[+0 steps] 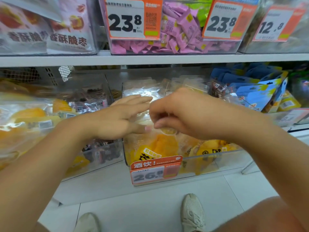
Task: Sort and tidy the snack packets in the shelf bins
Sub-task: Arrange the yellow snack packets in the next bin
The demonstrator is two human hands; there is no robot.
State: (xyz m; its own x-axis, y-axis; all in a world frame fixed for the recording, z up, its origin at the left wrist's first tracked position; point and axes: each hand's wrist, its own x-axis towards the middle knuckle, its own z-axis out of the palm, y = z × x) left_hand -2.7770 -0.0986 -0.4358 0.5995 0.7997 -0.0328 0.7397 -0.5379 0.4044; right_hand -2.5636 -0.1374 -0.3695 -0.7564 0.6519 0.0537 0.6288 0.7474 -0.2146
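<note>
Both my hands reach over a clear plastic bin [217, 162] on the lower shelf, filled with clear packets of yellow dried fruit [160, 146]. My left hand [120, 118] lies flat with straight fingers on top of the packets. My right hand [177, 113] has curled fingers that pinch the top edge of one yellow snack packet [168, 131]. The packets under my hands are partly hidden.
A bin of dark and yellow packets [100, 148] stands left, blue packets [255, 92] to the right. The upper shelf [150, 59] holds a bin of pink packets [180, 36] and price tags. An orange 26.8 tag [155, 171] hangs on the bin front. My shoes stand on the white floor.
</note>
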